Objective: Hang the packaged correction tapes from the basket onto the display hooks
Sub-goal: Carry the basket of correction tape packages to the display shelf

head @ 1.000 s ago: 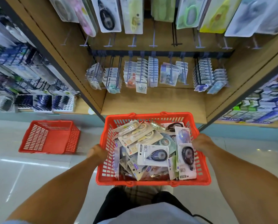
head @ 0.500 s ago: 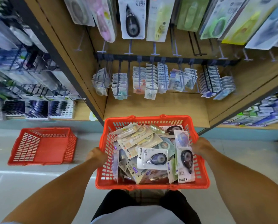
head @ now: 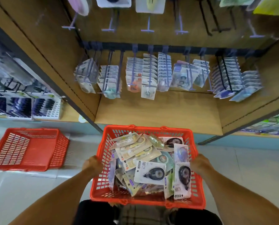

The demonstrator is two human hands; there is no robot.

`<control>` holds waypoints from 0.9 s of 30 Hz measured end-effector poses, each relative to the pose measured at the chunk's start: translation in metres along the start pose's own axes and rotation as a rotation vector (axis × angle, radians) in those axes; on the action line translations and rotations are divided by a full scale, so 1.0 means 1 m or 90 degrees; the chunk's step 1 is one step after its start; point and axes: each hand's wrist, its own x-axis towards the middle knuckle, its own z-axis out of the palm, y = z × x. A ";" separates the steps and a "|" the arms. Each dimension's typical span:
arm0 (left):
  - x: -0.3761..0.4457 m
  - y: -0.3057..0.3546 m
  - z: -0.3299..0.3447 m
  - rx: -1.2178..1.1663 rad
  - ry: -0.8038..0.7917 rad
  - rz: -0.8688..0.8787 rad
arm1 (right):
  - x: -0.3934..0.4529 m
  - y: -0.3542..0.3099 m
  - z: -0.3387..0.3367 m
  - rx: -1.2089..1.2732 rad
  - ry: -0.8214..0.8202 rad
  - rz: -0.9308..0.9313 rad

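A: What are the hands doing?

B: At lower centre, the left hand [head: 93, 165] and right hand [head: 198, 164] each grip a side wall of the red basket [head: 151, 202].

A: And inside it?

B: Packaged correction tapes [head: 149, 172] in a loose heap, none picked out yet.

A: Where do they go?

B: Straight ahead, up-frame: the display hooks [head: 150, 69], prongs pointing toward the person, about equally near either hand. A second red basket [head: 26, 150] sits at left.

The orange plastic basket [head: 101, 168] sits level below the display hooks [head: 150, 67], heaped with packaged correction tapes [head: 149, 172] lying loose and overlapping at all angles. Above the basket, the purple hooks jut from a dark rail, most already hung with rows of packets.
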 end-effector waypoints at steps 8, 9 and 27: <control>0.117 -0.011 0.096 0.025 -0.021 -0.001 | 0.109 0.007 0.103 -0.037 -0.034 -0.018; 0.133 -0.014 0.107 0.023 -0.023 0.003 | 0.123 0.007 0.116 -0.036 -0.038 -0.021; 0.284 0.001 0.225 0.024 0.004 0.012 | 0.279 0.013 0.241 0.039 -0.004 -0.016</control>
